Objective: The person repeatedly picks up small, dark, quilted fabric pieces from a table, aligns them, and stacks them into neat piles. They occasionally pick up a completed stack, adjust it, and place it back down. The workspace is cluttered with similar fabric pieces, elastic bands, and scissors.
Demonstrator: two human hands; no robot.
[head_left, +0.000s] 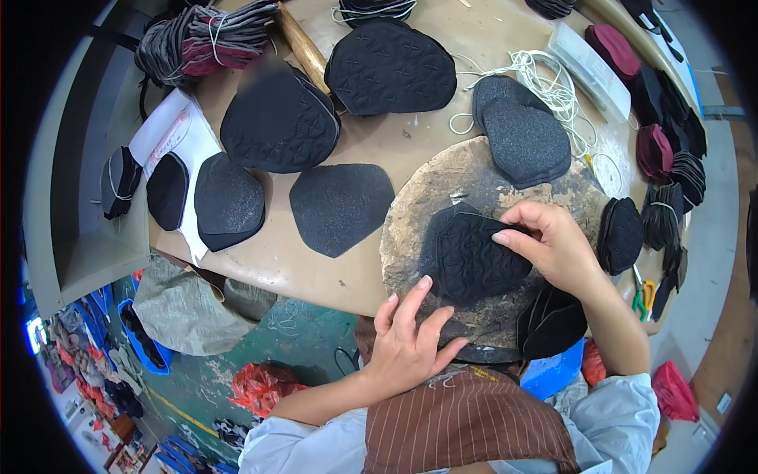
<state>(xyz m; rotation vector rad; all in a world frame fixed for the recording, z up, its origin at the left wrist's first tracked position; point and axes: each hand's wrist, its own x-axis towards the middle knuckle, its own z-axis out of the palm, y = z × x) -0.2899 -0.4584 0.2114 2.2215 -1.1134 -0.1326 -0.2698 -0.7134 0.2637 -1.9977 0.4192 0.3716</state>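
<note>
A black quilted fabric piece [480,257] lies on a round, worn wooden block [404,207], over a dark piece whose edge shows at its left. My right hand [553,241] is closed at its upper right edge, pinching it between thumb and fingers. My left hand [410,344] is open, fingers spread, its fingertips by the lower left edge of the pieces; whether they touch cannot be made out. Below my right wrist, several black pieces [557,324] rest at the block's edge. Grey-black foam pieces [527,142] overlap its far rim.
Black stacks [391,67] and loose flat pieces [341,207] cover the tan table [300,272]. White cord [545,75] lies tangled near a clear plastic box [588,71]. Scissors [643,296] with green and orange handles lie at right. A wooden stick [302,47] and paper [178,130] are farther left.
</note>
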